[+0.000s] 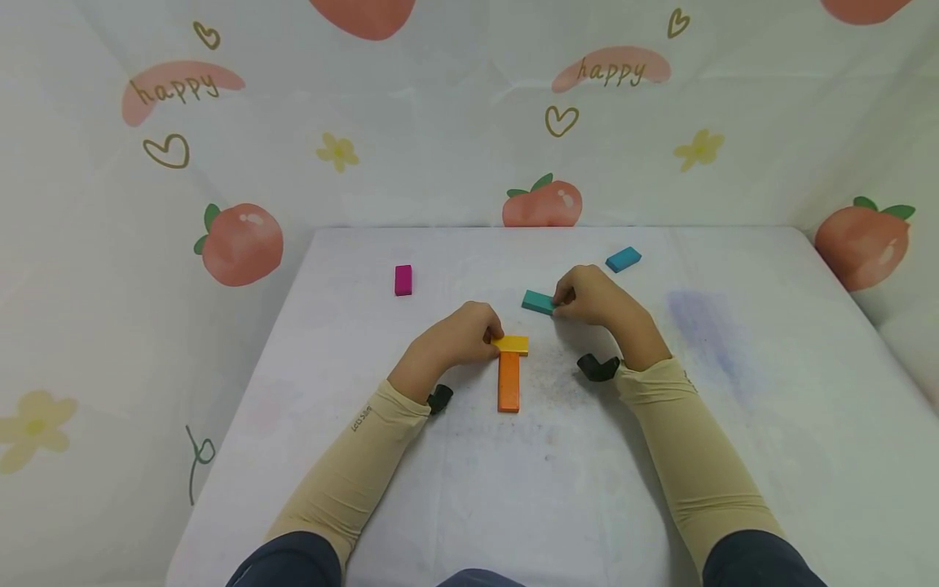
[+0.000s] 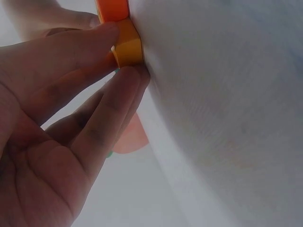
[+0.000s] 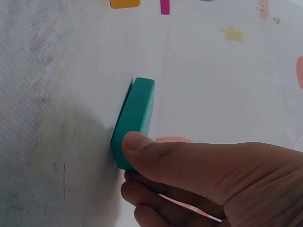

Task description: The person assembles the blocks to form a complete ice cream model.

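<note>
My left hand (image 1: pixel 464 333) pinches the left end of a yellow block (image 1: pixel 516 344) between thumb and fingers. That block lies crosswise at the far end of an orange block (image 1: pixel 509 383), the two forming a T shape on the table. In the left wrist view the yellow block (image 2: pixel 129 45) sits against the orange one (image 2: pixel 113 9). To the right and farther off, my right hand (image 1: pixel 592 300) pinches the right end of a teal block (image 1: pixel 538 302). The right wrist view shows the thumb on the teal block (image 3: pixel 135 116), low over the white cloth, with the fingers behind it.
A magenta block (image 1: pixel 403 280) stands off at the back left of the white-covered table (image 1: pixel 352 359). A blue block (image 1: pixel 623 259) lies at the back right, beyond the right hand. Behind the table hangs a patterned cloth (image 1: pixel 440 106).
</note>
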The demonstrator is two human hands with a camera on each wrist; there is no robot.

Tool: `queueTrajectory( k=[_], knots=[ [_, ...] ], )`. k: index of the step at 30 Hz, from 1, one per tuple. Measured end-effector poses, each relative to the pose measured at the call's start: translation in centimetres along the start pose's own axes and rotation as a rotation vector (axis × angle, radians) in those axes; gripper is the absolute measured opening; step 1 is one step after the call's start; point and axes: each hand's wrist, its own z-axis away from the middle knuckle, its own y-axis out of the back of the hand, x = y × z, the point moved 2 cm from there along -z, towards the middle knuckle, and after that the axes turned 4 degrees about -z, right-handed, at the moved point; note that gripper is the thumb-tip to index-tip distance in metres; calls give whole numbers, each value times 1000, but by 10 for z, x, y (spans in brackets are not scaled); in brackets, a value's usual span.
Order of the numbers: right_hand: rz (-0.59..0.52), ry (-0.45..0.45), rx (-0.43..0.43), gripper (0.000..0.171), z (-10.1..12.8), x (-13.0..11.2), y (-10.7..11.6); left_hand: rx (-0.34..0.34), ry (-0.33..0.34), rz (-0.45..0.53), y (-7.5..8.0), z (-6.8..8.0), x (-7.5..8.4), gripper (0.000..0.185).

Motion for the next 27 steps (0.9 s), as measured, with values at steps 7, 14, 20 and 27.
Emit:
queueTrajectory(
  k=[7, 14, 20, 27],
  knots=[
    [3, -6, -7, 9, 0, -2, 0, 10, 7, -13, 0, -1, 1, 27],
    [11, 0, -9, 8, 0, -1, -1, 19, -11, -27, -1, -2, 0, 27],
    [32, -7, -13, 8, -2, -2, -2, 12, -12, -33, -2, -3, -2, 27],
    [47, -10, -29, 8, 0, -4, -1, 13, -13, -16, -1, -2, -2, 26]
  ],
)
